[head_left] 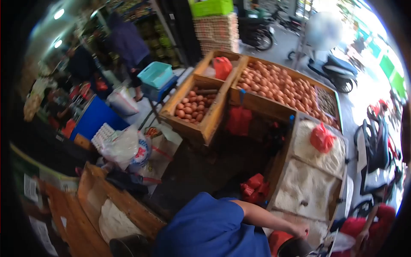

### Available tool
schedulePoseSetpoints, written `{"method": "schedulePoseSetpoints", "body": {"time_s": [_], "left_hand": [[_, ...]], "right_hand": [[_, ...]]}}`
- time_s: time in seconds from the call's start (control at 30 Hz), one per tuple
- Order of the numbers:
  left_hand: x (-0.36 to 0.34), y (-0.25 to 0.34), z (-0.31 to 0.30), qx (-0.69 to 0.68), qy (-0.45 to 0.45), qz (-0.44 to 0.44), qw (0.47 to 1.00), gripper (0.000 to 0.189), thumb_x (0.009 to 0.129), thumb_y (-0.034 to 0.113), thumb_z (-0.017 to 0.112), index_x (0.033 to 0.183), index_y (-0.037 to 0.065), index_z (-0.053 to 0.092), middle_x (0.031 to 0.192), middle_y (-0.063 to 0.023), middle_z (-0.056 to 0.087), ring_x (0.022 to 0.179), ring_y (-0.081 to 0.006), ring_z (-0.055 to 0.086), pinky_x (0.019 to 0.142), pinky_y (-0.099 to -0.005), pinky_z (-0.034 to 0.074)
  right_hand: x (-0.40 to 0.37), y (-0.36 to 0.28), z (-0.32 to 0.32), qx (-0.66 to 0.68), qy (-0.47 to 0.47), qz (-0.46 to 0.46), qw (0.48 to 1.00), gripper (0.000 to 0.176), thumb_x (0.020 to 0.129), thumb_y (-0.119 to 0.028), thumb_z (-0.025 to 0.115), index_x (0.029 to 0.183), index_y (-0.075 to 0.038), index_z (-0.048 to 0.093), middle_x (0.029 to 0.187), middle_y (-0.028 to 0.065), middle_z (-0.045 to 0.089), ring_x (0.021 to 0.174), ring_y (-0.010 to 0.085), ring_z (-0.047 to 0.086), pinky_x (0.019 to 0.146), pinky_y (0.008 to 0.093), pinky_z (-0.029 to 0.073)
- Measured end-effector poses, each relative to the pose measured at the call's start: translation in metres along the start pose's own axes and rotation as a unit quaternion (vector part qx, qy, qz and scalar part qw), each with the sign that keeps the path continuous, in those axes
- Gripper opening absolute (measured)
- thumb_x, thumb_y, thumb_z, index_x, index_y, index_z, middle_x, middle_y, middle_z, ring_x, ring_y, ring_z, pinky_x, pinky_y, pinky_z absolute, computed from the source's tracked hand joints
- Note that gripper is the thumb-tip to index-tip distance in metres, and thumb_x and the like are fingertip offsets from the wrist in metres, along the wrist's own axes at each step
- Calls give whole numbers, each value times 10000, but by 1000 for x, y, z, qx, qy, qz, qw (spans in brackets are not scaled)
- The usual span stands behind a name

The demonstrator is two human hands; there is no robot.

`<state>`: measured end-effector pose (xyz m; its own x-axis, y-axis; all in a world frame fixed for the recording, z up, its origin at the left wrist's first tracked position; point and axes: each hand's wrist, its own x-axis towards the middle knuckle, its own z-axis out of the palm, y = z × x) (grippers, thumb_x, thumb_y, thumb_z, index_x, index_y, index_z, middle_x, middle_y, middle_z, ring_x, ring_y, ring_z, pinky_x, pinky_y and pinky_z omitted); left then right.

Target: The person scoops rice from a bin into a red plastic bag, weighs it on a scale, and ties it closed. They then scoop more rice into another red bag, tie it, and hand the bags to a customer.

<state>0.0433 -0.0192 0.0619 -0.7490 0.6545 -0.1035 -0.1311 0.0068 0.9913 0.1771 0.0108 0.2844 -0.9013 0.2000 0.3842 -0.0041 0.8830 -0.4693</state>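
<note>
My left arm, in a blue sleeve, reaches right across the bottom of the view. My left hand (300, 231) is closed at the edge of a red plastic bag (279, 240), over the nearest section of a wooden bin of white rice (280, 214). Just below the hand is a dark, rounded object (295, 248), partly cut off by the frame. My right hand is out of view. Further along the bin, a filled red bag (322, 138) rests on the rice. More red plastic bags (255, 188) hang at the bin's inner side.
Brown eggs (278, 85) fill a wooden bin ahead, beside a smaller egg crate (195, 107). Stacked egg trays (216, 32) stand behind. At left are a teal basket (156, 75) and plastic sacks (124, 147). Motorbikes (336, 70) and a person in red (379, 225) are at right.
</note>
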Motion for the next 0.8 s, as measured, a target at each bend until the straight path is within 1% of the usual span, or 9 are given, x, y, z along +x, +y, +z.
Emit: {"method": "schedulePoseSetpoints", "body": {"time_s": [0.07, 0.1, 0.17, 0.23, 0.53, 0.57, 0.63, 0.7, 0.8], "left_hand": [[-43, 58, -35, 0, -12, -8, 1000, 165, 697, 103, 552, 784, 25, 668, 674, -95, 639, 632, -161, 564, 576, -353, 447], [-37, 33, -36, 19, -27, 40, 999, 197, 716, 129, 558, 844, 50, 687, 697, -93, 654, 648, -175, 590, 593, -372, 457], [-26, 10, -25, 100, 27, 88, 991, 210, 765, 122, 563, 920, 42, 680, 720, -114, 653, 663, -175, 628, 581, -336, 495], [-37, 50, -28, -31, -50, -101, 993, 222, 876, 137, 516, 1029, 18, 625, 808, -93, 661, 680, -129, 624, 572, -269, 506], [-39, 54, -30, -146, -106, -182, 967, 140, 919, 95, 481, 1006, 12, 551, 785, -68, 635, 563, -57, 508, 511, -191, 426], [-41, 56, -31, -143, -122, -183, 965, 115, 945, 120, 470, 976, 34, 539, 828, -63, 634, 619, -48, 525, 571, -193, 446], [-45, 57, -26, -136, -127, -189, 964, 114, 944, 118, 470, 975, 33, 539, 830, -63, 634, 624, -49, 529, 571, -197, 448], [-45, 53, -25, -127, -113, -178, 969, 147, 927, 108, 470, 1022, 26, 546, 812, -65, 632, 607, -67, 539, 548, -204, 446], [-50, 44, -19, -109, -100, -131, 980, 182, 915, 130, 487, 1049, 26, 555, 816, -65, 635, 632, -90, 572, 562, -238, 478]], "right_hand": [[-37, 203, 28, 195, 15, 43, 980, 1115, 594, -527, 734, 1428, -29, 188, 1334, 251, 341, 1248, 367, 364, 1021, 469, 327], [-26, 125, -9, 236, -16, 201, 951, 1073, 623, -498, 716, 1411, 20, 202, 1307, 211, 396, 1203, 334, 418, 992, 431, 373], [-15, 107, -22, 311, 60, 290, 903, 953, 605, -380, 694, 1411, -75, 286, 1319, 188, 378, 1243, 305, 363, 1014, 440, 323], [-21, 140, -15, 430, 133, 318, 835, 835, 637, -295, 645, 1376, -54, 340, 1284, 137, 401, 1173, 275, 410, 996, 393, 338], [-54, 257, 92, 630, 260, 388, 620, 508, 801, -393, 591, 1166, -44, 540, 1138, 134, 576, 996, 244, 574, 850, 359, 464], [-71, 282, 106, 629, 268, 391, 616, 508, 801, -393, 591, 1166, -44, 540, 1138, 134, 576, 996, 244, 574, 850, 359, 464], [-92, 328, 125, 185, 223, 380, 878, 577, 835, -476, 553, 1173, -11, 513, 1057, 177, 604, 916, 267, 598, 797, 349, 468], [-59, 200, 65, 72, 144, 519, 840, 655, 832, -533, 538, 1168, 28, 494, 942, 206, 624, 904, 345, 605, 822, 399, 457], [-64, 116, 41, 5, -29, 536, 844, 818, 760, -612, 596, 1281, -10, 409, 890, 228, 630, 868, 381, 608, 794, 422, 456]]}}
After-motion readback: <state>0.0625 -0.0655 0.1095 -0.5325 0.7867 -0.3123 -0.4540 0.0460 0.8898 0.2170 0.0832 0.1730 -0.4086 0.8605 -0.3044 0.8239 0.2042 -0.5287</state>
